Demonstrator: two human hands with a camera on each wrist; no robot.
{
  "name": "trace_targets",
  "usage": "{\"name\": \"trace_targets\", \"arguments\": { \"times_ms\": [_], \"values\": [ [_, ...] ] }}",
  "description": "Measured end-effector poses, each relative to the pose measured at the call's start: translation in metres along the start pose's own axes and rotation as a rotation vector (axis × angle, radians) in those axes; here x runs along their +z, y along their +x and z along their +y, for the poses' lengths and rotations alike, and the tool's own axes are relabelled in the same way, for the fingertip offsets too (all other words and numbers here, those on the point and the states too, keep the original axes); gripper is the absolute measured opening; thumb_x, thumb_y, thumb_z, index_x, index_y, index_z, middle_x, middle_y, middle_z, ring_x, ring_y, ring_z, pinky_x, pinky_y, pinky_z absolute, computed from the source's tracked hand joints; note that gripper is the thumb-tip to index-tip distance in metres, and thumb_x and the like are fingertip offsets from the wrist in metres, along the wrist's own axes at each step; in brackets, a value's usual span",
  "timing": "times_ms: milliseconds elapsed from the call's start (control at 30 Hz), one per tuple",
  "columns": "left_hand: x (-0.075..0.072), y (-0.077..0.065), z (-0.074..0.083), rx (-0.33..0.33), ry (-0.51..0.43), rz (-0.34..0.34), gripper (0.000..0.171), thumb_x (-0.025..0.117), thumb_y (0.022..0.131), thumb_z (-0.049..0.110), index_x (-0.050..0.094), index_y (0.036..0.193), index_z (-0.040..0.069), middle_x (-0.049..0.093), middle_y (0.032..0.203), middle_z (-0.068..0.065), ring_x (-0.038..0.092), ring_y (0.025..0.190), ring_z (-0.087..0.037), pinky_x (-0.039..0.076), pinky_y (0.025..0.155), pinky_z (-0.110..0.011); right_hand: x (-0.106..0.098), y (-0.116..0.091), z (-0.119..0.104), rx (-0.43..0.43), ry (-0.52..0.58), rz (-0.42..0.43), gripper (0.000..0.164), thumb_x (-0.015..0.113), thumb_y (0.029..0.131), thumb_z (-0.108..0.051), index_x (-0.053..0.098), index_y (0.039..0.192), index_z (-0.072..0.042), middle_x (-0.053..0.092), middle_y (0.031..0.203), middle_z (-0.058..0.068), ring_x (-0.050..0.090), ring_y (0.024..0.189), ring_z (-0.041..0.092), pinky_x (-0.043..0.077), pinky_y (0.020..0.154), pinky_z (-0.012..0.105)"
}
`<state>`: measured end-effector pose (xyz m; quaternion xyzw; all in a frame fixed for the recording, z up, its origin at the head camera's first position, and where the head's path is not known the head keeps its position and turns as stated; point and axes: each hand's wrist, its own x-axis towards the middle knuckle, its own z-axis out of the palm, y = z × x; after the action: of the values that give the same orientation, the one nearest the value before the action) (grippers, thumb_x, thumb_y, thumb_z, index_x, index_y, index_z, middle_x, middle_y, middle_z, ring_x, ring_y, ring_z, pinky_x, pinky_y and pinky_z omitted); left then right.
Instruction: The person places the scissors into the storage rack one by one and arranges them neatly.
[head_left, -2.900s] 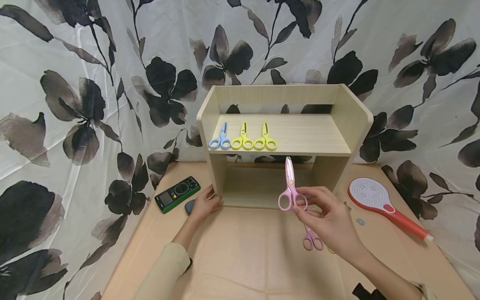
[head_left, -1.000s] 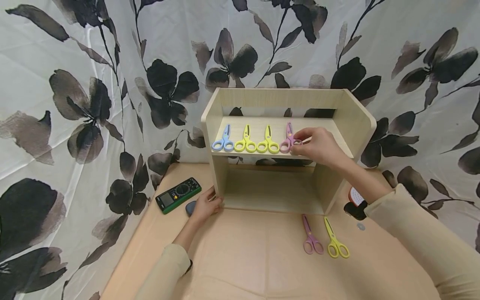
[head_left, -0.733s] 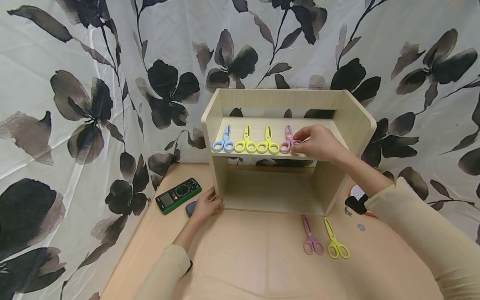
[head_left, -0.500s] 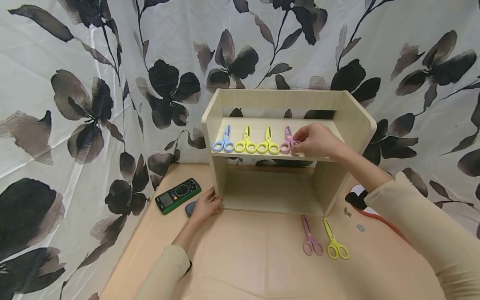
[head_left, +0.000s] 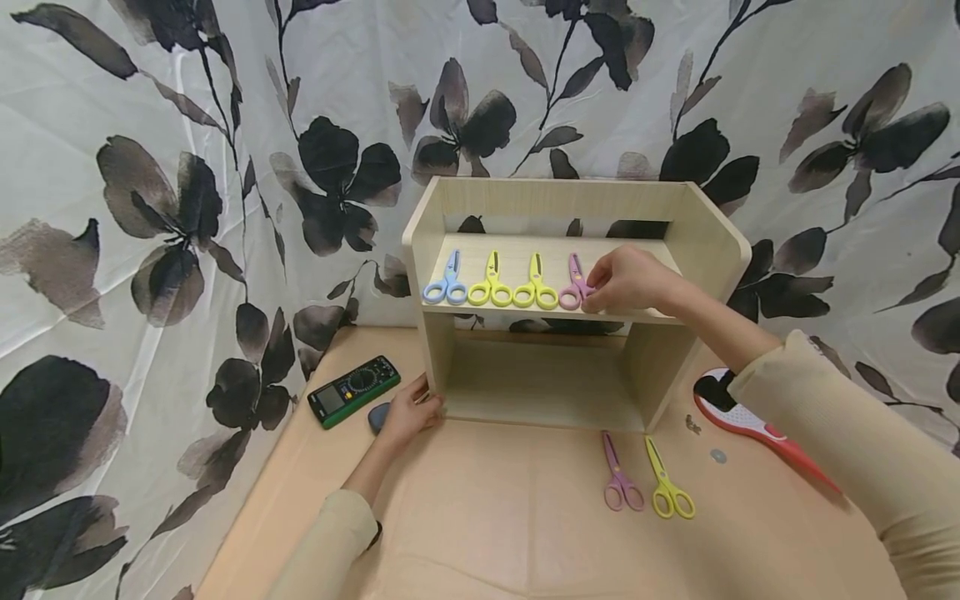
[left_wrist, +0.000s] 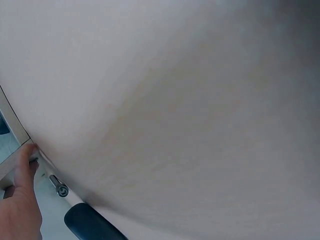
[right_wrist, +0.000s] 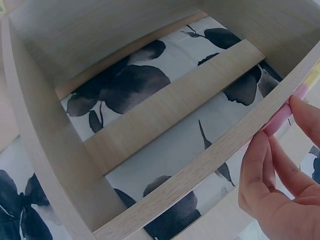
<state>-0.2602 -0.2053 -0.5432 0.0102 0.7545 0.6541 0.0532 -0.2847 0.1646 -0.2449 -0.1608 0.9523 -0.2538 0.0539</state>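
On the upper board of a pale wooden shelf point(head_left: 555, 190), blue scissors point(head_left: 446, 279), two yellow scissors point(head_left: 491, 282) and pink scissors point(head_left: 574, 279) stand in a row, handles to the front. My right hand point(head_left: 633, 283) pinches a handle loop of the pink scissors; the right wrist view shows thumb and fingertips on the pink handle point(right_wrist: 278, 120) at the board's front edge. Low at the shelf's left side, my left hand point(head_left: 408, 412) grips the side panel, its fingers around the panel's edge in the left wrist view. A second pink pair point(head_left: 621, 479) and a yellow pair point(head_left: 666, 482) lie on the table.
Left of the shelf lie a green-edged multimeter point(head_left: 354, 390) and a dark rounded object point(head_left: 378, 417). To the right are a red-and-white paddle-shaped brush point(head_left: 757, 421), partly behind my right sleeve, a small grey disc point(head_left: 717, 456) and a small metal piece point(head_left: 692, 424). A floral curtain hangs behind.
My right hand has carried the pink scissors from in front of the shelf up beside the yellow ones. Lately it has shifted only slightly there. The left hand stays in place.
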Motion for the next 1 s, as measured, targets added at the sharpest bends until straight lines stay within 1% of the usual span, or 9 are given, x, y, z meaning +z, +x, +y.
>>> {"name": "trace_targets", "arguments": {
  "times_ms": [200, 500, 600, 700, 833, 933, 1000],
  "values": [
    [0.001, 0.000, 0.001, 0.003, 0.008, -0.006, 0.069, 0.063, 0.104, 0.016, 0.033, 0.165, 0.024, 0.037, 0.167, -0.015, 0.046, 0.147, -0.036, 0.058, 0.100, -0.051, 0.000, 0.000, 0.002, 0.002, 0.019, -0.009, 0.037, 0.086, 0.083, -0.019, 0.074, 0.109, 0.006, 0.070, 0.092, 0.012, 0.055, 0.090, 0.026, 0.043, 0.073, 0.032],
    [0.001, -0.002, 0.002, -0.004, 0.015, -0.002, 0.070, 0.064, 0.104, 0.017, 0.032, 0.165, 0.023, 0.037, 0.167, -0.016, 0.047, 0.147, -0.036, 0.059, 0.099, -0.049, 0.002, -0.001, 0.001, 0.027, 0.018, -0.016, 0.037, 0.085, 0.086, -0.020, 0.073, 0.112, 0.005, 0.067, 0.096, 0.013, 0.053, 0.093, 0.027, 0.042, 0.075, 0.033],
    [0.001, -0.003, 0.003, -0.004, 0.016, 0.007, 0.069, 0.063, 0.104, 0.015, 0.032, 0.165, 0.021, 0.038, 0.166, -0.017, 0.048, 0.145, -0.038, 0.060, 0.098, -0.050, 0.002, -0.002, 0.000, 0.029, 0.005, -0.021, 0.042, 0.084, 0.086, -0.022, 0.072, 0.116, 0.005, 0.068, 0.101, 0.015, 0.054, 0.096, 0.029, 0.044, 0.078, 0.035],
    [0.002, -0.004, 0.004, 0.005, 0.021, 0.024, 0.068, 0.063, 0.104, 0.015, 0.033, 0.165, 0.021, 0.039, 0.165, -0.017, 0.049, 0.144, -0.038, 0.060, 0.097, -0.050, 0.001, -0.005, 0.001, 0.012, -0.026, -0.017, 0.050, 0.084, 0.086, -0.024, 0.069, 0.124, 0.007, 0.069, 0.110, 0.020, 0.057, 0.101, 0.031, 0.049, 0.087, 0.041],
    [0.005, -0.003, 0.005, 0.015, 0.043, 0.040, 0.066, 0.062, 0.104, 0.016, 0.035, 0.164, 0.023, 0.041, 0.165, -0.016, 0.054, 0.140, -0.038, 0.060, 0.096, -0.051, -0.002, -0.016, 0.006, -0.015, -0.045, -0.004, 0.061, 0.084, 0.086, -0.026, 0.064, 0.131, 0.011, 0.070, 0.119, 0.025, 0.059, 0.106, 0.033, 0.051, 0.097, 0.050],
    [0.006, -0.004, 0.007, 0.018, 0.071, 0.050, 0.064, 0.063, 0.105, 0.020, 0.037, 0.163, 0.022, 0.042, 0.164, -0.017, 0.060, 0.132, -0.040, 0.061, 0.096, -0.050, -0.001, -0.031, 0.013, -0.024, -0.012, 0.008, 0.065, 0.084, 0.087, -0.026, 0.061, 0.134, 0.012, 0.068, 0.124, 0.028, 0.062, 0.112, 0.038, 0.051, 0.102, 0.055],
    [0.008, -0.004, 0.007, 0.019, 0.087, 0.061, 0.064, 0.065, 0.104, 0.024, 0.038, 0.163, 0.022, 0.043, 0.163, -0.018, 0.064, 0.127, -0.041, 0.061, 0.095, -0.050, 0.002, -0.043, 0.018, -0.040, 0.015, 0.032, 0.065, 0.083, 0.088, -0.024, 0.059, 0.136, 0.013, 0.066, 0.127, 0.031, 0.063, 0.117, 0.042, 0.051, 0.105, 0.058]
  ]
}}
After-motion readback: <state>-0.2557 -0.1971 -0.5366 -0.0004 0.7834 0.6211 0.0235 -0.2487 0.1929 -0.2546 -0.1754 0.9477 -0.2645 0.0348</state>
